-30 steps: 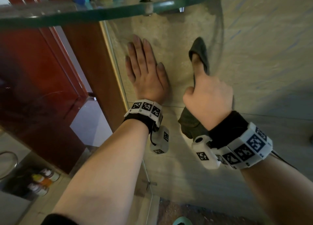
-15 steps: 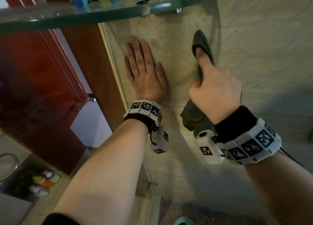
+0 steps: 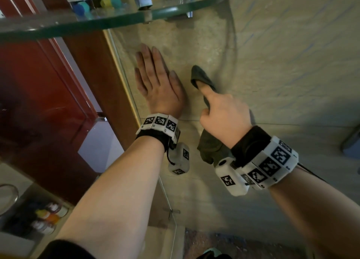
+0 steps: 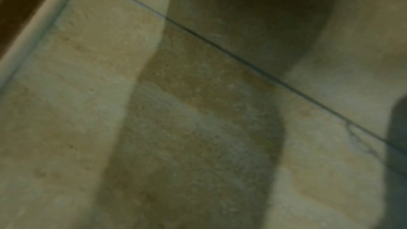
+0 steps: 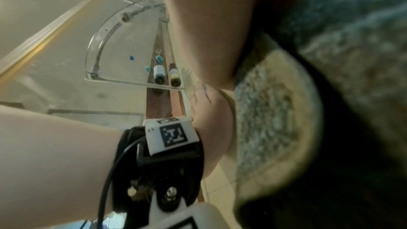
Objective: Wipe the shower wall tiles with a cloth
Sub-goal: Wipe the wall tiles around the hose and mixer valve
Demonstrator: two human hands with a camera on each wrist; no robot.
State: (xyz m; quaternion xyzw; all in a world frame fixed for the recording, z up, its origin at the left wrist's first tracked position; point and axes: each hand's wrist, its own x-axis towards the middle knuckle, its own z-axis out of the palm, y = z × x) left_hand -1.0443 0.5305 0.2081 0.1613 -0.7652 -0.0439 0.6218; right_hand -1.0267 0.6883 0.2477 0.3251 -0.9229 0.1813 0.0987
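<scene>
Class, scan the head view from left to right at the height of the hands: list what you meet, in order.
Red-brown door → glass panel edge → left hand, flat on the tile → dark cloth → right hand gripping it → bare wall tile.

Shower corner: beige tiles, glass shelf up top, red-brown door on the left.

Tile wall (image 3: 282, 67) beige, stone-look, dark grout line (image 4: 220, 50) running across it. Curved glass shelf (image 3: 116, 19) fixed overhead, small bottles (image 3: 109, 2) standing on it. Glass panel (image 3: 124, 79) meets the wall at the left edge. Red-brown wood door (image 3: 39, 95) beyond it, glossy. Lower left a ledge with several jars (image 3: 48, 216), blurry, possibly toiletries. Floor (image 3: 224, 243) dark, speckled. Lighting dim and warm, soft shadows on the tiles.
</scene>
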